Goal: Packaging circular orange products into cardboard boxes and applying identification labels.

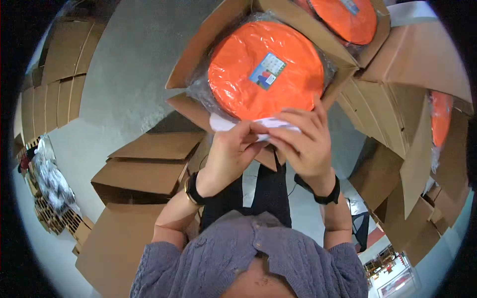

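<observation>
Both hands meet over the near edge of an open cardboard box [211, 37]. Inside it lies a round, flat orange item [238, 54] wrapped in clear plastic, with a small printed picture card [268, 71] on top. My left hand [233, 151] pinches a white sheet, perhaps paper or labels [223, 123], between thumb and fingers. My right hand [305, 141] grips the same sheet from the other side, its fingertips over the orange item's near rim. What is on the sheet is too small to tell.
A second open box with orange wrapped items [350, 22] adjoins at the upper right. Folded cardboard boxes [144, 174] stand at the left, more cartons [370, 111] at the right. Wooden pallets [52, 213] and a plastic-wrapped bundle [49, 174] sit on the grey floor [131, 64] farther left.
</observation>
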The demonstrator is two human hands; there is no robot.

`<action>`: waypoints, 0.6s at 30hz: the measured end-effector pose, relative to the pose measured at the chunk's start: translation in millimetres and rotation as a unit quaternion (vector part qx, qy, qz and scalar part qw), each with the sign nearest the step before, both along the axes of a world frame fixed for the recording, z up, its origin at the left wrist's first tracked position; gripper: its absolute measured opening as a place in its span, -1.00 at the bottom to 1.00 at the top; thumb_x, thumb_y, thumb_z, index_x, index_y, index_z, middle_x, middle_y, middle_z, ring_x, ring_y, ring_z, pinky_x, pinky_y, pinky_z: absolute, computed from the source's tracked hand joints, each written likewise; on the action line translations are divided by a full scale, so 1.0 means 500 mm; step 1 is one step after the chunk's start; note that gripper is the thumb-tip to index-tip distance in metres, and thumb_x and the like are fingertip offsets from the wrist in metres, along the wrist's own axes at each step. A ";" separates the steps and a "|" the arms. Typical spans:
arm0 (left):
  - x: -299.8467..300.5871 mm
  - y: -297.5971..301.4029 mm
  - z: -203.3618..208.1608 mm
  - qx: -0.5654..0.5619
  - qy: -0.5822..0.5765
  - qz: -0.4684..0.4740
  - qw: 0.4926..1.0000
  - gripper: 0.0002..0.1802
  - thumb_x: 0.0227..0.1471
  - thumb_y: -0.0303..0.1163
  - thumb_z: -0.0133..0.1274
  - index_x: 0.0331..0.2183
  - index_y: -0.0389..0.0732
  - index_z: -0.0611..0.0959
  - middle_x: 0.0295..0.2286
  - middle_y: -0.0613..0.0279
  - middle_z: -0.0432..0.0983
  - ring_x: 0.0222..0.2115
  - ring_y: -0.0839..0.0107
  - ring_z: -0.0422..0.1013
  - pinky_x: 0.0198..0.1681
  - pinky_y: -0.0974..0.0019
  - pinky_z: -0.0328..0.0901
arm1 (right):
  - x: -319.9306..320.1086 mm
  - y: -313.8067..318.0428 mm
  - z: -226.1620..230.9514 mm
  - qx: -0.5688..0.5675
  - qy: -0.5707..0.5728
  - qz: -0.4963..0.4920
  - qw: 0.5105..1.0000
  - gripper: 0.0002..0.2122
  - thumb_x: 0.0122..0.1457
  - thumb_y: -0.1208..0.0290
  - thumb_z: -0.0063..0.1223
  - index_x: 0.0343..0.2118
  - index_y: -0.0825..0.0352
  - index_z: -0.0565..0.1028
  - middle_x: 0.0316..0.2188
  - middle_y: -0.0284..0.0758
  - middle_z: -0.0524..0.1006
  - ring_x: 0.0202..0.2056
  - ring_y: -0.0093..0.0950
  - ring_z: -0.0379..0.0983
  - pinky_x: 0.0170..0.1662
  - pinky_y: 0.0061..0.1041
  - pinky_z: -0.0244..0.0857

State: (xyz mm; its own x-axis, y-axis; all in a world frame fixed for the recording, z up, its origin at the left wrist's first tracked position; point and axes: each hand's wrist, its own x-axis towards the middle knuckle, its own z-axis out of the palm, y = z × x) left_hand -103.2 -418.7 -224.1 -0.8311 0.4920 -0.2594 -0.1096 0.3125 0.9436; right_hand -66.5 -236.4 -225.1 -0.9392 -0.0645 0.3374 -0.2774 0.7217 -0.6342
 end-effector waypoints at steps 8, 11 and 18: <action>0.048 -0.057 -0.246 -0.088 -0.133 0.089 0.983 -0.77 -0.09 -0.60 0.11 -0.28 -0.30 0.55 -0.49 0.04 0.59 -0.43 0.46 0.54 -0.37 0.44 0.36 | -0.001 -0.039 -0.269 -0.068 -0.124 0.080 0.987 -0.77 -0.18 0.41 0.26 -0.42 0.23 0.47 -0.32 -0.35 0.48 -0.20 -0.37 0.43 0.14 -0.10 0.08; 0.051 -0.059 -0.312 -0.098 -0.144 0.097 0.980 -0.79 -0.07 -0.63 0.08 -0.29 -0.32 0.55 -0.45 0.05 0.60 -0.39 0.48 0.53 -0.35 0.45 0.37 | -0.006 -0.054 -0.331 -0.141 -0.182 0.080 0.970 -0.78 -0.17 0.42 0.24 -0.42 0.29 0.47 -0.33 -0.36 0.46 -0.24 -0.37 0.42 0.04 -0.15 0.19; 0.043 -0.061 -0.414 -0.102 -0.209 0.105 0.967 -0.65 -0.11 -0.61 0.16 -0.20 -0.35 0.49 -0.33 0.06 0.58 -0.27 0.43 0.51 -0.25 0.43 0.36 | 0.004 -0.050 -0.467 -0.113 -0.132 0.072 0.982 -0.83 -0.19 0.45 0.22 -0.49 0.28 0.47 -0.35 -0.36 0.47 -0.27 -0.36 0.44 -0.05 -0.21 0.28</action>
State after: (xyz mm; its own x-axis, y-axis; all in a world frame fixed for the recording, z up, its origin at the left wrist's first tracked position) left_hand -81.7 -449.0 -430.9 -0.7085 0.2260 -0.6685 -0.5500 0.4167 0.7238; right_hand -64.5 -261.3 -458.7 -0.9823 -0.1550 0.1049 -0.1714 0.5197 -0.8370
